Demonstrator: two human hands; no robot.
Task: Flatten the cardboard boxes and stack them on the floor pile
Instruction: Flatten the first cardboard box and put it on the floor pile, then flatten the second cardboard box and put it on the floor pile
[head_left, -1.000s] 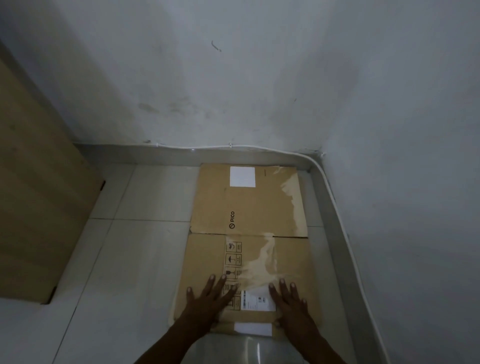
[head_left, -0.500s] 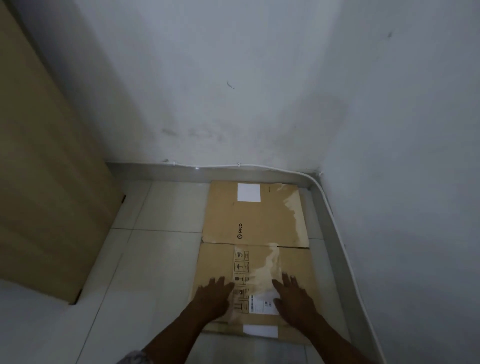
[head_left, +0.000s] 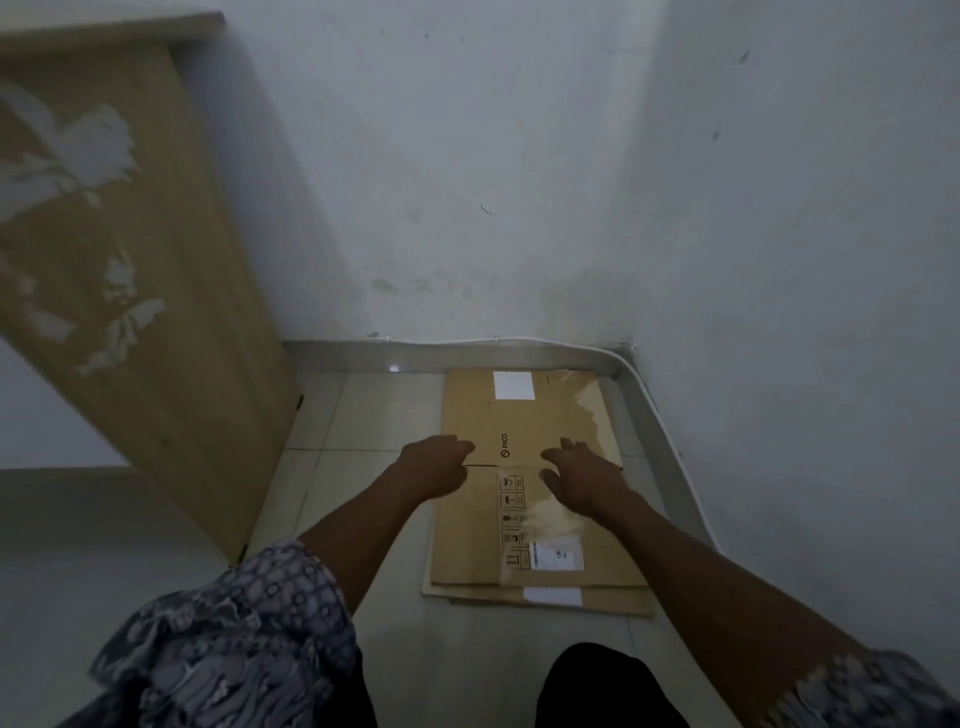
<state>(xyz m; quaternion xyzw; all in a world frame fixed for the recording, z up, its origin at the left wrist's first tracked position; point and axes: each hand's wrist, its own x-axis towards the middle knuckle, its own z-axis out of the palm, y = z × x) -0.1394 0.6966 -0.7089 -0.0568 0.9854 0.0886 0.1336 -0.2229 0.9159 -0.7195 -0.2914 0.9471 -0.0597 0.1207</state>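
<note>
A flattened brown cardboard box (head_left: 524, 415) with a white label and a printed logo lies on the tiled floor in the room's corner, on top of other flat cardboard (head_left: 613, 605) whose edges show at the near end. My left hand (head_left: 434, 462) hovers at the box's left edge near the middle fold, fingers loosely curled and holding nothing. My right hand (head_left: 582, 475) is over the fold on the right half, fingers relaxed and pointing down. Whether either hand touches the cardboard is unclear.
A light wooden cabinet (head_left: 135, 291) stands to the left. White walls meet in the corner behind the pile, with a white cable (head_left: 660, 410) running along the grey skirting. Pale floor tiles (head_left: 363, 415) lie between cabinet and cardboard. My dark-clad knee (head_left: 602, 686) is at the bottom.
Both hands lifted off the near half of the box and now sit over its middle fold. The camera rose and pulled back, showing my sleeves and more of the cabinet.
</note>
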